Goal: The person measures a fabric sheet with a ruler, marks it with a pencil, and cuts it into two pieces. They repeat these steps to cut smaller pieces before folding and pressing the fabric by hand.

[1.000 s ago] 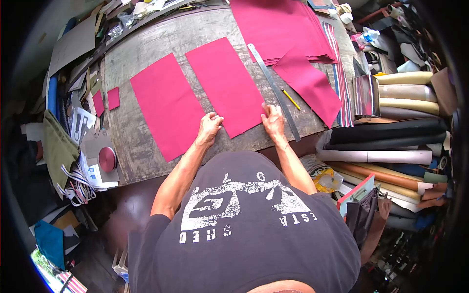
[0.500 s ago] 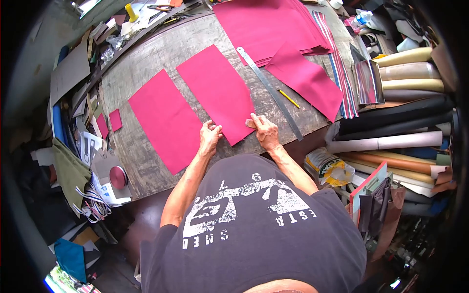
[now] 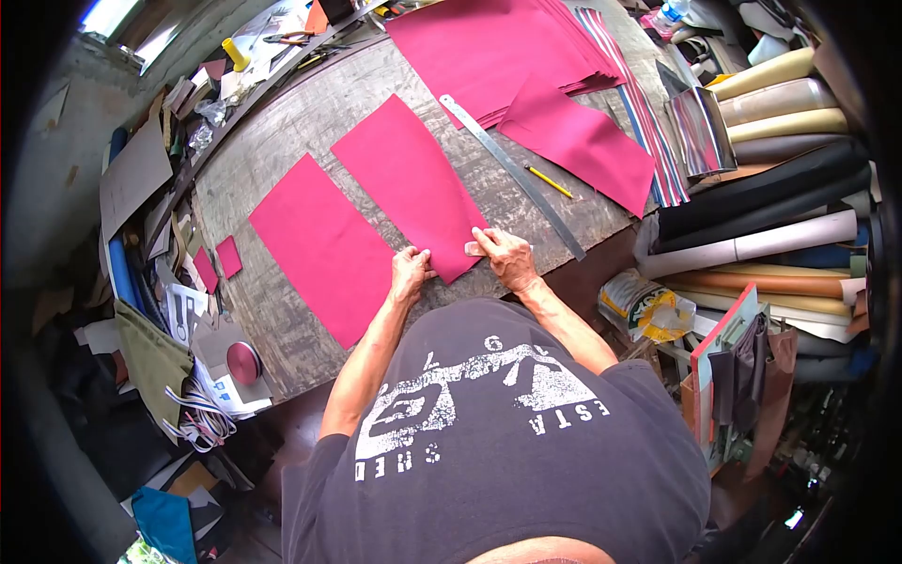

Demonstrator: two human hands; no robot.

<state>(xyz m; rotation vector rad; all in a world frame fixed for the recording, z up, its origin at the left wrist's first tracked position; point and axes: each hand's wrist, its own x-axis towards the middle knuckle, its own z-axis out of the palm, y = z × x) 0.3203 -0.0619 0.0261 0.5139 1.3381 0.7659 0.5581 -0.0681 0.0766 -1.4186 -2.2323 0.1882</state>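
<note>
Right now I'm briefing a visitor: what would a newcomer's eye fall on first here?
Two magenta sheets lie side by side on the worn table: the left sheet and the right sheet, whose near edge the left hand and right hand touch. A metal ruler lies beside them, a magenta stack beyond.

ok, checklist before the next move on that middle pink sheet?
1. Left hand on the near edge of the middle pink sheet: ok. Pinching or only pressing: cannot tell.
2. Right hand at the sheet's near corner, holding a small pale piece: ok. What the piece is: cannot tell.
3. Sheet flat on the table, apart from the left pink sheet: ok.
4. Steel ruler off the sheet, to its right: ok.
5. Yellow pencil beyond the ruler, away from both hands: ok.
</note>
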